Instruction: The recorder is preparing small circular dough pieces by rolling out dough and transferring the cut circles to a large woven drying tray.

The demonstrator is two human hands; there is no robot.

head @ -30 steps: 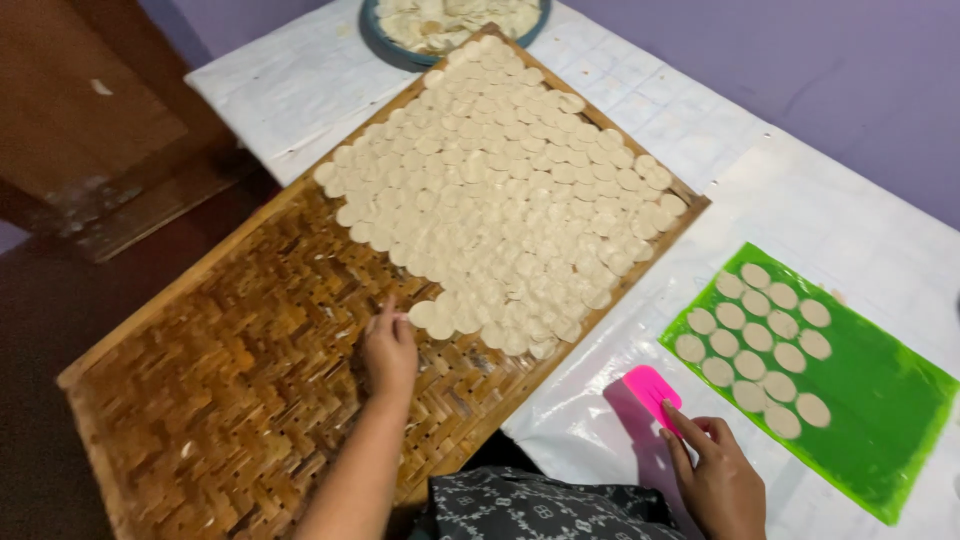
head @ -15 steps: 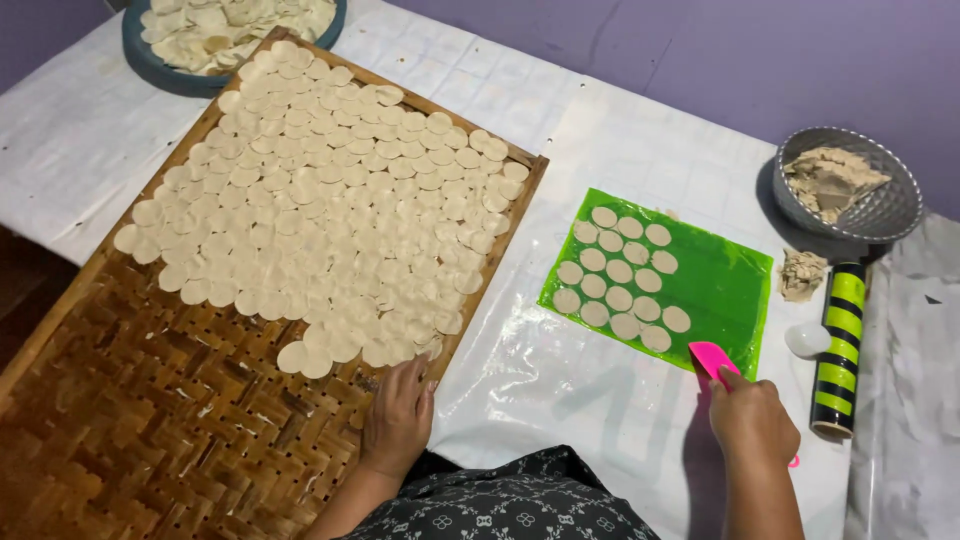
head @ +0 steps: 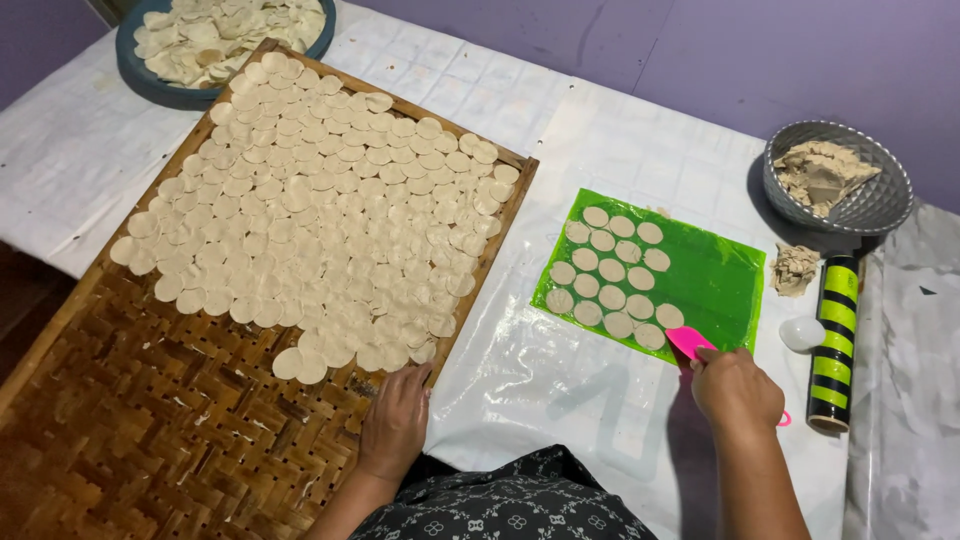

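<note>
Hands, two, both mine, forearms reaching up from the lower edge of view. Left hand (head: 396, 418): palm down, fingers loosely together and extended, resting flat on the near rim of the woven bamboo tray (head: 150, 440), grasping nothing; fingertips lie just beside the nearest dough discs (head: 310, 230), which cover the tray's far half in overlapping rows. Right hand (head: 738, 388): knuckles up, fingers curled closed around the handle of a pink scraper (head: 689, 342), whose blade points up and left, touching the near right corner of the green plastic sheet (head: 715, 280). Sheet: flat on the white-covered surface (head: 560, 380), carrying further round discs (head: 612, 270) in rows on its left part; the nearest disc is just beside the scraper blade. Right of the sheet: a small lump of dough (head: 795, 268), a white rounded piece (head: 802, 333), a black-and-green striped roller (head: 835, 340), a grey bowl of dough (head: 838, 178). Far left: blue basin of discs (head: 228, 45).
</note>
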